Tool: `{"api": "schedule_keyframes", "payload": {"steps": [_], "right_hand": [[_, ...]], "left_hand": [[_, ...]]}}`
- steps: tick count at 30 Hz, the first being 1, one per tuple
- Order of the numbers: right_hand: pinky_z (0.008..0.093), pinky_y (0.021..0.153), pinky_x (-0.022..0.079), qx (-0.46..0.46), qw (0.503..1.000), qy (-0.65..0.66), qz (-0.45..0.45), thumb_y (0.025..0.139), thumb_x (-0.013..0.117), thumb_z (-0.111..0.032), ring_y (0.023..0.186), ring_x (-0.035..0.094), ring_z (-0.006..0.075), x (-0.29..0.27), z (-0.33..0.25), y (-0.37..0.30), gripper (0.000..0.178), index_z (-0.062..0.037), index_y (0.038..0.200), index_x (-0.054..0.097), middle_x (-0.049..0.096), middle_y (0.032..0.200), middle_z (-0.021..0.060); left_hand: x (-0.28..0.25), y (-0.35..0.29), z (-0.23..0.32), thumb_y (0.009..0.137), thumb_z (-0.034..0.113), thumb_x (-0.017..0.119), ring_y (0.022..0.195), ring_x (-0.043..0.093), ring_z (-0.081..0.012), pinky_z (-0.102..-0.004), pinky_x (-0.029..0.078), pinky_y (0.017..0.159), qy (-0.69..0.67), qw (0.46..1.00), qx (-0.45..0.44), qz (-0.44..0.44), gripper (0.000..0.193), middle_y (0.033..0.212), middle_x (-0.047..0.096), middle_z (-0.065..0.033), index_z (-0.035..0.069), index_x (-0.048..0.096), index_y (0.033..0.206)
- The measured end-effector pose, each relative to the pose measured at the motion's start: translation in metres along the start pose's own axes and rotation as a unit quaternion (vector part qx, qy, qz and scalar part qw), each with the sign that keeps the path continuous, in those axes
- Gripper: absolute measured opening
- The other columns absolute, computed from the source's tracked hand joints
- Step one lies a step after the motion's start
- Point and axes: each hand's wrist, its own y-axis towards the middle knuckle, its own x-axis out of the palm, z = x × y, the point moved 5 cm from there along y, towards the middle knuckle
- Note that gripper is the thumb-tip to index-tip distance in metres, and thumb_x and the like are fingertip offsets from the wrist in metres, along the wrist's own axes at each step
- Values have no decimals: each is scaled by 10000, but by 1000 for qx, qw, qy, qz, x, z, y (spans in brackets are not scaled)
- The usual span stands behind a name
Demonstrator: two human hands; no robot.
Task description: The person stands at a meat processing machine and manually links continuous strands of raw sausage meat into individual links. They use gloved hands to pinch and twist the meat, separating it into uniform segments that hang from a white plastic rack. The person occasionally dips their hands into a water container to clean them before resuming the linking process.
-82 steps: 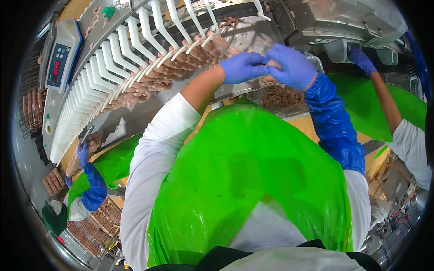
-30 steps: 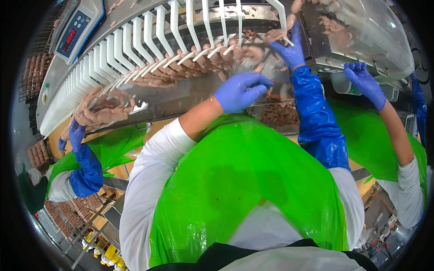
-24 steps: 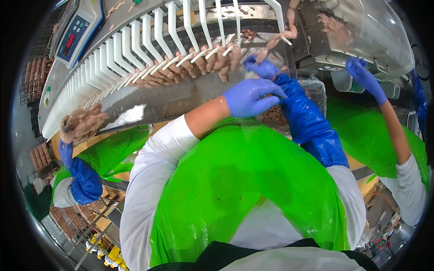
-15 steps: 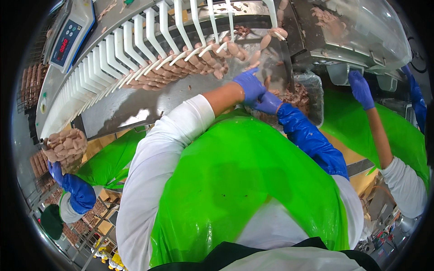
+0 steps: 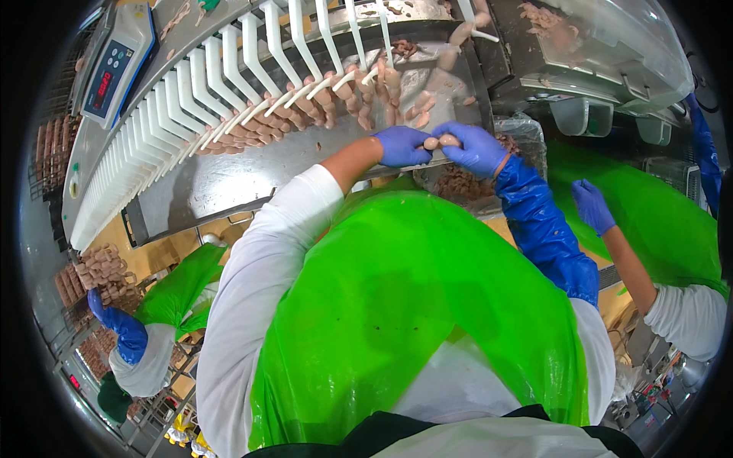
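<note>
My left hand [image 5: 403, 146] and my right hand [image 5: 476, 149], both in purple gloves, are closed on a short piece of linked sausage [image 5: 443, 142]. Two pale, rounded links show between my fingers; the rest is hidden in the gloves. Just beyond my hands, loose sausage links [image 5: 421, 108] lie on or hang over the metal tray [image 5: 210, 183]. To the left, strings of sausage [image 5: 327, 108] hang from a long row of white hooks [image 5: 252, 57]. Another string [image 5: 450, 53] hangs at the far right hook.
Beneath my right hand is a plastic-lined bin [image 5: 532, 141] with meat scraps. A scale [image 5: 114, 65] stands far left. A machine with a clear cover [image 5: 603, 46] is at the right. A co-worker's gloved hand [image 5: 592, 206] is at right; another co-worker [image 5: 126, 332] holds sausages at left.
My hands, together before, have moved apart sideways, with sausage links now visible between them. The right co-worker's hand has dropped away from the machine. The left co-worker's sausages have moved lower.
</note>
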Motion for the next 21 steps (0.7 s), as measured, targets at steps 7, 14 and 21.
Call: {"api": "schedule_keyframes", "payload": {"steps": [7, 14, 21], "right_hand": [[365, 843, 508, -117, 987, 110, 25, 949, 488, -199, 932, 665, 237, -2, -23, 9, 453, -57, 1379, 479, 671, 1050, 153], [257, 704, 467, -33, 981, 191, 19, 994, 482, -234, 732, 569, 112, 22, -22, 26, 300, -31, 1153, 637, 672, 893, 63], [273, 723, 482, -83, 952, 219, -196, 995, 528, -262, 797, 603, 115, 3, -87, 19, 294, -18, 1022, 690, 667, 846, 50]], "left_hand": [[-24, -64, -9, 998, 243, 479, 658, 562, -127, -284, 482, 648, -358, 929, 0, 99, 293, 717, 584, -39, 11, 650, 1049], [-51, -95, 15, 963, 195, 479, 648, 598, -180, -315, 488, 635, -278, 927, 30, 249, 245, 714, 609, -69, 49, 664, 1028], [-39, -92, 29, 923, 107, 499, 631, 573, -275, -374, 452, 603, -59, 934, 128, 329, 148, 698, 537, -134, 23, 594, 848]]}}
